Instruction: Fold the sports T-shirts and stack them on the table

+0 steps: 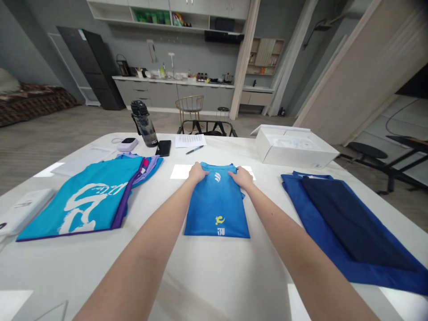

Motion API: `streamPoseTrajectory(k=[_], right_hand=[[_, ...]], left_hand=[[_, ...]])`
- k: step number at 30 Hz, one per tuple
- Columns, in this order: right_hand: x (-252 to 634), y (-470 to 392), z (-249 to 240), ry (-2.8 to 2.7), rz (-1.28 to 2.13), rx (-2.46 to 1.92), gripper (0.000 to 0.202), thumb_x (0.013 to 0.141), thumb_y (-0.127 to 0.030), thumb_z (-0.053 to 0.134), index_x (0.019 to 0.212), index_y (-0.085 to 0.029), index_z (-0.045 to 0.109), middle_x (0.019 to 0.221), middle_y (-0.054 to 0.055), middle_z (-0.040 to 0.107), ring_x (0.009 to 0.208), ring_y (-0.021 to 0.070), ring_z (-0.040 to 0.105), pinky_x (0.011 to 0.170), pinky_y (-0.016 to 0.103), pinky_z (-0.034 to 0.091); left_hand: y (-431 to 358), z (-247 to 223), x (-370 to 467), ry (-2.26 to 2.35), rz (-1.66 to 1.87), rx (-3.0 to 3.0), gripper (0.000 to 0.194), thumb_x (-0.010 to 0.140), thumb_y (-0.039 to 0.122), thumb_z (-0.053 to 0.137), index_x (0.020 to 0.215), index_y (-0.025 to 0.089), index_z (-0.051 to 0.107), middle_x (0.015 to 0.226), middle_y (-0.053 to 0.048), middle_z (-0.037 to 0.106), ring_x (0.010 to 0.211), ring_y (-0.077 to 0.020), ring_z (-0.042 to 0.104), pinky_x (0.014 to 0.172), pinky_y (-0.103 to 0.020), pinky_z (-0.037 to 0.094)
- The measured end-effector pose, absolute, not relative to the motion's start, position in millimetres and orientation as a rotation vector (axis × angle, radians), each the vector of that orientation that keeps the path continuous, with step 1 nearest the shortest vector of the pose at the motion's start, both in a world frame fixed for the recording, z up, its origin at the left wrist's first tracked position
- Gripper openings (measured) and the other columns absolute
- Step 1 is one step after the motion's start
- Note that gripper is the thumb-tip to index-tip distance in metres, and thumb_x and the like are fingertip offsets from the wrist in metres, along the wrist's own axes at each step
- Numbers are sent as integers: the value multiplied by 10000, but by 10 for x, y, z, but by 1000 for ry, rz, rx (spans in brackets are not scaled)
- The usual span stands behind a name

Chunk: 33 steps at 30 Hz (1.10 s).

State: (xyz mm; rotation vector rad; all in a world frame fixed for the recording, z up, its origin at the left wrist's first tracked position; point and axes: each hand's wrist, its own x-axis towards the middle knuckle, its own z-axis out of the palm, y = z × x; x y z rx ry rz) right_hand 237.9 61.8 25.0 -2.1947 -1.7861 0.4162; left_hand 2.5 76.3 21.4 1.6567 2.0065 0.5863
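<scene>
Straight ahead of me on the white tabletop (214, 276) lies a folded blue shirt (216, 205), a neat rectangle with a small white logo near its far end and a yellow mark near the end closest to me. Both arms reach out over it. My left hand (197, 173) rests palm down on the far left corner of the shirt, fingers spread flat and clasping nothing. My right hand (241, 177) lies the same way on the far right corner, open and pressed against the cloth. To the left, well apart from the shirt, a turquoise jersey (83, 200) with large white lettering is spread flat on top of a purple-edged garment. To the right sits a stack of royal blue cloth with a dark navy piece (351, 223) laid on it. Farther back stand a dark water bottle (144, 124), a black phone (163, 147) just beside it, a sheet of paper (190, 140) with a pen (194, 150) near its edge, and an open white box (294, 147) toward the right.
</scene>
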Motion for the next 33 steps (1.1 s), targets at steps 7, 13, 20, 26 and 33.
streamPoseTrajectory(k=[7, 13, 20, 26, 33], right_hand=[[2468, 994, 68, -1737, 714, -2005, 210, 764, -376, 744, 883, -203, 738, 867, 37, 750, 839, 221, 686, 741, 289, 472], [2544, 856, 27, -1772, 767, -1737, 108, 742, -252, 663, 831, -205, 703, 866, 3, 734, 862, 199, 646, 785, 279, 476], [2518, 351, 279, -1789, 763, -1596, 123, 720, -170, 560, 807, -201, 641, 867, -6, 713, 851, 176, 636, 783, 254, 482], [2544, -205, 636, -1780, 604, -1512, 112, 778, -226, 558, 876, -229, 612, 764, -31, 656, 718, 166, 586, 712, 254, 461], [2730, -845, 1275, -1655, 433, -1434, 228, 914, -361, 501, 1058, -246, 636, 883, 9, 696, 777, 198, 609, 745, 279, 474]], left_hand=[[1219, 82, -216, 1817, 678, 1457, 398, 411, 185, 940, 587, 191, 583, 669, -71, 699, 889, -341, 703, 777, -396, 536], [1052, 155, -174, 1588, 699, 1407, 247, 482, 107, 853, 544, 170, 622, 553, -20, 644, 696, -267, 683, 700, -375, 544], [474, 289, -199, 1277, 966, 1359, 356, 557, 262, 842, 891, 174, 760, 885, -39, 778, 918, -250, 720, 895, -391, 558], [-28, 624, -232, 1160, 1029, 1415, 428, 644, 389, 838, 1000, 157, 791, 1032, -76, 789, 1090, -305, 691, 1030, -435, 506], [-568, 1402, 95, 1084, 1228, 1746, 411, 836, 441, 695, 1148, 179, 742, 1188, -66, 751, 1157, -278, 664, 1049, -407, 497]])
